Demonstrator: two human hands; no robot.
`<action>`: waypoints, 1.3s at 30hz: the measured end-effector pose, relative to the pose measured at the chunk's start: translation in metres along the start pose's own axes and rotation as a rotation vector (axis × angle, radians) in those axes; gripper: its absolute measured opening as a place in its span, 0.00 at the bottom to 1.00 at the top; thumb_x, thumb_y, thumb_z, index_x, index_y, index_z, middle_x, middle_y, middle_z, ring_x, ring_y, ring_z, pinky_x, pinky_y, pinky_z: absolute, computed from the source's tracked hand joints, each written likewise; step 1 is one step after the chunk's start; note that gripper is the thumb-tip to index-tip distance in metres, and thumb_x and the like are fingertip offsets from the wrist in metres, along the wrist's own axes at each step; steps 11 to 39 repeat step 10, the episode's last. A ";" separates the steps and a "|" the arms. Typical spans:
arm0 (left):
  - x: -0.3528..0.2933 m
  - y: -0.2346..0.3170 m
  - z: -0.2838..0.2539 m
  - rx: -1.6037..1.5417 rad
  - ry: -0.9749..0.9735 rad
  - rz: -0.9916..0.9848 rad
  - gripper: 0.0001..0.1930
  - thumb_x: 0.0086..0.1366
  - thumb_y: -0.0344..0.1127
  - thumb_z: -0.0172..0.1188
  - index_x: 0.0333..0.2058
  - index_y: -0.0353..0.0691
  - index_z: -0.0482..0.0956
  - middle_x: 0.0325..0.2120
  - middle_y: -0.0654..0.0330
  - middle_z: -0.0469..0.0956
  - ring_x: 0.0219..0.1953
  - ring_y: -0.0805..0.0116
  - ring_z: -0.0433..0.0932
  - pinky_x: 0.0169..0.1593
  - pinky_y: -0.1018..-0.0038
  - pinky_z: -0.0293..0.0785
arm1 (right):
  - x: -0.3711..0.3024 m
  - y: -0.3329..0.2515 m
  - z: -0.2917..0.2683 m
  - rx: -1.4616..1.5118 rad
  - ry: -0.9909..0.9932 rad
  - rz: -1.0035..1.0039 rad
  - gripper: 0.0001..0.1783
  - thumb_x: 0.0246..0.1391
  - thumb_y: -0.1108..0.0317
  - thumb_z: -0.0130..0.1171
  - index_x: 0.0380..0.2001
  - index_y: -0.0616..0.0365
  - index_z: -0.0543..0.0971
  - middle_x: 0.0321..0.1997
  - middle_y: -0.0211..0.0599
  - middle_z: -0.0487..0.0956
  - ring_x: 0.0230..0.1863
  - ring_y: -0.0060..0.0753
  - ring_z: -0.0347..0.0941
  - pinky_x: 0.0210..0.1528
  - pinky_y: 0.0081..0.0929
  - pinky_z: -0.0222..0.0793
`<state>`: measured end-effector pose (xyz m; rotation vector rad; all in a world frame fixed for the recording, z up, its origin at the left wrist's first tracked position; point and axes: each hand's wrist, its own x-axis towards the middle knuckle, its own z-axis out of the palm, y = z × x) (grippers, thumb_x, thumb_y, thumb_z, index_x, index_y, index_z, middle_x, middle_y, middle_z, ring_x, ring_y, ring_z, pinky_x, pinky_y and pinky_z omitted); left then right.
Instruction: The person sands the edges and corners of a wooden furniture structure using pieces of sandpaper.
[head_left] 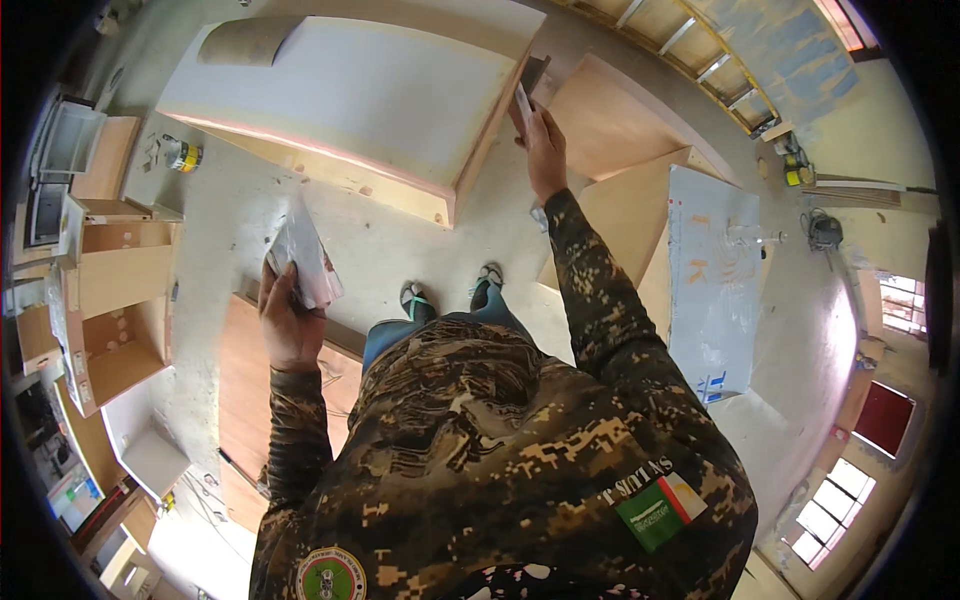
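My left hand point(290, 325) is closed on a shiny, whitish flat piece point(302, 258), pointed at the top, that looks like clear plastic sheeting. It hangs above the grey floor, in front of a big white-topped cabinet point(360, 95). My right hand point(545, 150) reaches far forward to the cabinet's right side. Its fingers are wrapped round a thin, light-coloured flat tool point(524, 102), maybe a scraper, held close to the cabinet's edge. The fingers hide part of that tool, so its exact kind is unclear.
A curved brown sheet point(250, 40) lies on the cabinet top. Plywood boxes point(620, 115) stand to the right, one with a pale blue-grey face point(710, 270). A plywood panel point(250, 400) lies at left, near open wooden cabinets point(120, 300). A paint can point(183, 155) stands on the floor.
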<state>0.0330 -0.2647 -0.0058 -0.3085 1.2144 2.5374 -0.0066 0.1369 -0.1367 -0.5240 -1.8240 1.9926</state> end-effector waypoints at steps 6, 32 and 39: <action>-0.029 -0.004 -0.036 0.042 0.111 -0.034 0.23 0.68 0.27 0.49 0.62 0.35 0.63 0.53 0.53 0.73 0.56 0.58 0.74 0.59 0.64 0.73 | 0.004 0.006 0.025 -0.094 0.046 -0.096 0.22 0.69 0.57 0.44 0.58 0.57 0.73 0.55 0.31 0.75 0.51 0.22 0.70 0.49 0.25 0.69; -0.039 -0.004 -0.052 0.044 0.192 -0.039 0.24 0.68 0.28 0.49 0.63 0.37 0.63 0.55 0.52 0.72 0.56 0.57 0.73 0.60 0.64 0.71 | -0.021 0.020 0.033 -0.178 0.000 -0.399 0.20 0.68 0.58 0.47 0.59 0.50 0.73 0.57 0.40 0.74 0.60 0.30 0.68 0.62 0.24 0.60; -0.039 -0.004 -0.052 0.044 0.192 -0.039 0.24 0.68 0.28 0.49 0.63 0.37 0.63 0.55 0.52 0.72 0.56 0.57 0.73 0.60 0.64 0.71 | -0.021 0.020 0.033 -0.178 0.000 -0.399 0.20 0.68 0.58 0.47 0.59 0.50 0.73 0.57 0.40 0.74 0.60 0.30 0.68 0.62 0.24 0.60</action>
